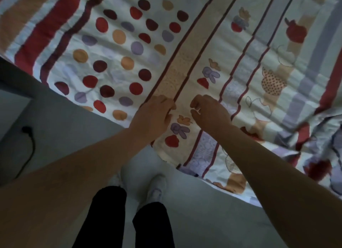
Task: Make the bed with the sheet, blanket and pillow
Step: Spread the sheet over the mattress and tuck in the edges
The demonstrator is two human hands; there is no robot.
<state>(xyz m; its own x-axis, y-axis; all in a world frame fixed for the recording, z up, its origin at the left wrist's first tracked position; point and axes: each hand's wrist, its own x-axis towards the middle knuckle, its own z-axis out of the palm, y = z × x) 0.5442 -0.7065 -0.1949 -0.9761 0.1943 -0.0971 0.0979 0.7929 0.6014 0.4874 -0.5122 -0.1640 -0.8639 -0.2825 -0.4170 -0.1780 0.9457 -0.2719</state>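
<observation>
A patterned sheet (185, 53) with coloured dots, stripes and fruit prints lies spread over the bed and fills the upper part of the view. Its near edge hangs over the bed's side toward my legs, and it is bunched and wrinkled at the right (318, 146). My left hand (153, 114) rests palm down on the sheet near that edge, fingers together. Just to its right, my right hand (209, 112) hovers over or touches the sheet with its fingers curled inward; whether it pinches fabric is unclear. No pillow or separate blanket is visible.
I stand on a pale floor (77, 122) beside the bed, dark trousers and white shoes (155, 188) below. A black cable with a plug (27, 136) lies on the floor at left. A dark furniture edge (16, 77) stands at far left.
</observation>
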